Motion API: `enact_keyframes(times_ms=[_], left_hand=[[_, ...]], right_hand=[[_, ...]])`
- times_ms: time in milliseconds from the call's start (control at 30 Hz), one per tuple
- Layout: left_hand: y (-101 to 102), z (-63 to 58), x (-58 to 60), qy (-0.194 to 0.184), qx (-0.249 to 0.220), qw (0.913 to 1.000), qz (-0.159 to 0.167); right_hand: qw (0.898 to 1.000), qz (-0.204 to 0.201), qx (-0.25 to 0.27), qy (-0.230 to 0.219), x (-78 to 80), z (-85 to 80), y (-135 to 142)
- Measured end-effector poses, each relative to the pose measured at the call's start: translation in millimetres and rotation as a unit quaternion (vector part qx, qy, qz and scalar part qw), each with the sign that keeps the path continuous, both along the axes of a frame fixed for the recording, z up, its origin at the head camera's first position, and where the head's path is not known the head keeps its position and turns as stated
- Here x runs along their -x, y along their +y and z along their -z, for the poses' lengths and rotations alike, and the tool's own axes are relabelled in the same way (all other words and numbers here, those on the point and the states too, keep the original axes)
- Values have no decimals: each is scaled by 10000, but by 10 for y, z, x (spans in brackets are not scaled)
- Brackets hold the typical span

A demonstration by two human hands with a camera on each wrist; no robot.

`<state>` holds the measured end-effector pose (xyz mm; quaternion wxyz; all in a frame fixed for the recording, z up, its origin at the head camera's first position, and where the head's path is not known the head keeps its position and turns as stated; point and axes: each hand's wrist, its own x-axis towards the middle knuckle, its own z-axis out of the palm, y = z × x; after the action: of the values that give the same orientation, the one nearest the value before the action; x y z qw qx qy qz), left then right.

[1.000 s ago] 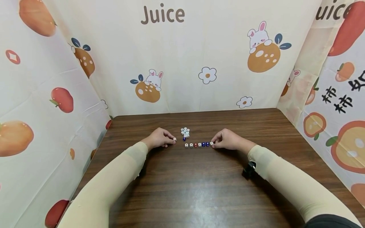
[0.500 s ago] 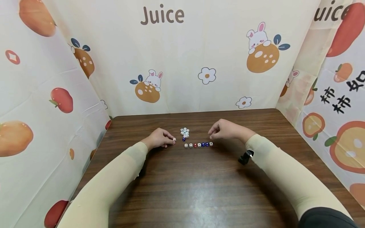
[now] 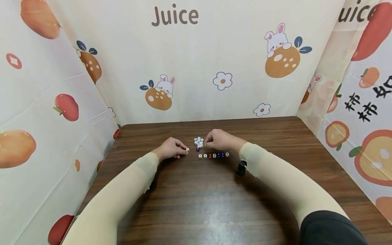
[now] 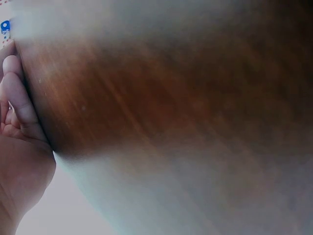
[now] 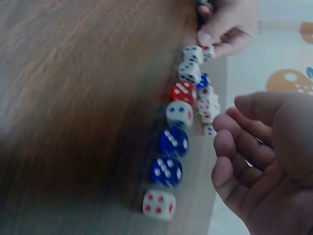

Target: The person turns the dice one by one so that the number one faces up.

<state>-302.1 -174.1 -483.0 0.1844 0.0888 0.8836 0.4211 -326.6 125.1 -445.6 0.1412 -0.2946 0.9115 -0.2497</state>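
The white dice cluster (image 3: 198, 142), at 10 o'clock from the dice row (image 3: 214, 156), is best picked from singly, neighbours undisturbed. At its 3 o'clock, nothing is visibly gripped by the loosely curled right hand (image 3: 219, 139); at 8, a white die (image 3: 188, 149) is pinched by the left hand (image 3: 171, 148).

Long pale-cream fabric sleeves (image 3: 284, 180) end behind both bare hands (image 3: 171, 148); a small, boxy black device (image 3: 241, 168) sits beneath the right cuff (image 3: 248, 153), a black cloth sleeve (image 3: 330, 228) farther back.

The row (image 3: 214, 155) has four white dice (image 5: 159, 205), one red die (image 5: 183, 93), two blue dice (image 5: 167, 171). Elsewhere: one white die (image 3: 188, 149), one blue die (image 3: 197, 149), one uncountable heap (image 3: 199, 142).
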Motion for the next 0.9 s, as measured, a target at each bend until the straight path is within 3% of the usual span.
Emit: enact_keyframes(times_ms=[300, 900], left_hand=[[20, -14, -3, -13, -81, 10000, 36], [5, 36, 45, -67, 2, 10000, -39]], right_hand=[[9995, 10, -223, 230, 71, 118, -236], [9983, -301, -315, 376, 28, 152, -343]])
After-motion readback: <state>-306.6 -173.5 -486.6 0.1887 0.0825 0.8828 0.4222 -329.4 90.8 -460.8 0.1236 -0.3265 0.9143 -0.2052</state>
